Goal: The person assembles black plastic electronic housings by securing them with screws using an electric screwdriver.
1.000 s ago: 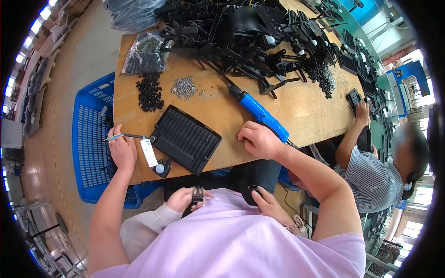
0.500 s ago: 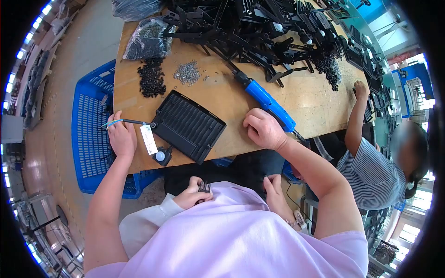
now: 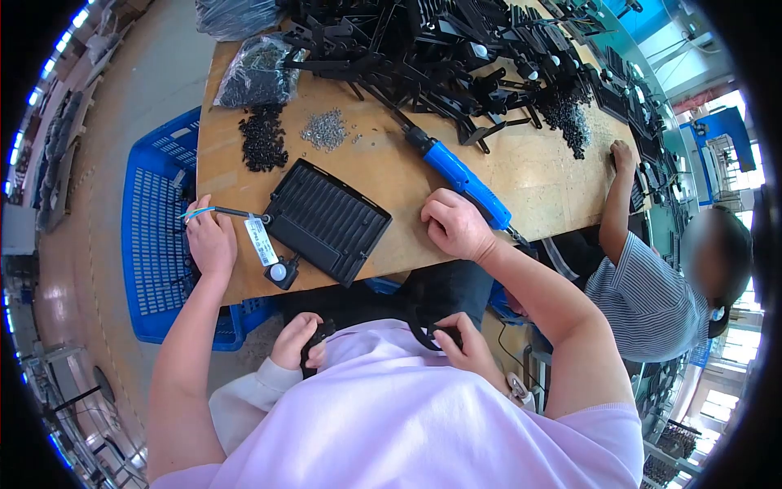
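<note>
My left hand (image 3: 212,246) rests at the table's left edge. Its fingers are stretched out, and the bared coloured wires of a black cable (image 3: 232,212) lie across them. The cable runs to a black finned floodlight housing (image 3: 330,222) lying on the table. A white label (image 3: 261,240) hangs on the cable, and a small sensor with a white dome (image 3: 279,273) sits at the housing's near corner. My right hand (image 3: 459,224) is loosely curled on the table with nothing visible in it. Just beyond it lies a blue electric screwdriver (image 3: 464,181).
Black screws (image 3: 262,140), silver nuts (image 3: 324,130) and a bag (image 3: 259,72) lie far left. Black brackets (image 3: 423,61) are heaped behind. A blue crate (image 3: 159,244) stands left. Another person's hands (image 3: 297,341) hold a black strap at my waist; a co-worker (image 3: 652,293) sits right.
The other person's hands at my waist have moved, and a black strap now shows in the right one. My own hands stay in place; the view has shifted slightly.
</note>
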`<state>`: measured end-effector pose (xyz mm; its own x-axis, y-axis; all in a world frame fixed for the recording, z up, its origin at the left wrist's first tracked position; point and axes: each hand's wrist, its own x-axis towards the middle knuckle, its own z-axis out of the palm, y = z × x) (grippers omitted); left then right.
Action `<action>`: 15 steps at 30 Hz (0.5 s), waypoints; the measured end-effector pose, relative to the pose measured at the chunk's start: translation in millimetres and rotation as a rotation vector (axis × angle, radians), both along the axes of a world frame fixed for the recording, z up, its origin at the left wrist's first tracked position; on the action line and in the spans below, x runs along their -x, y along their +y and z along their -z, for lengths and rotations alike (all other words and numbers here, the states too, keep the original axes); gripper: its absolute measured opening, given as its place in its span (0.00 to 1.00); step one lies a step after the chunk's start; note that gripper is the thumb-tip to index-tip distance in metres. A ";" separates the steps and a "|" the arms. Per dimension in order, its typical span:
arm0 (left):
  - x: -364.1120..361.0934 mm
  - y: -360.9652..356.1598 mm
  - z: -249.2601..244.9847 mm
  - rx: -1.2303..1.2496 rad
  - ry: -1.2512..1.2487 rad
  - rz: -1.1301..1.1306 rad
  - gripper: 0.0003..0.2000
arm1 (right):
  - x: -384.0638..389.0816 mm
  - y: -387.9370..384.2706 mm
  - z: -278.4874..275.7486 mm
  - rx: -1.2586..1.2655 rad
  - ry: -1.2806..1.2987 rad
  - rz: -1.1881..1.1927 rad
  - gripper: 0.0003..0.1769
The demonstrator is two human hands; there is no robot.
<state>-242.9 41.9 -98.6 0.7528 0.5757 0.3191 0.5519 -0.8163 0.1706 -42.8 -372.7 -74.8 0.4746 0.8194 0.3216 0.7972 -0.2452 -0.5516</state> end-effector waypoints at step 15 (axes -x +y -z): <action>-0.4 0.0 -0.1 0.054 0.010 -0.036 0.23 | 0.1 0.0 -0.3 0.028 -0.003 0.005 0.10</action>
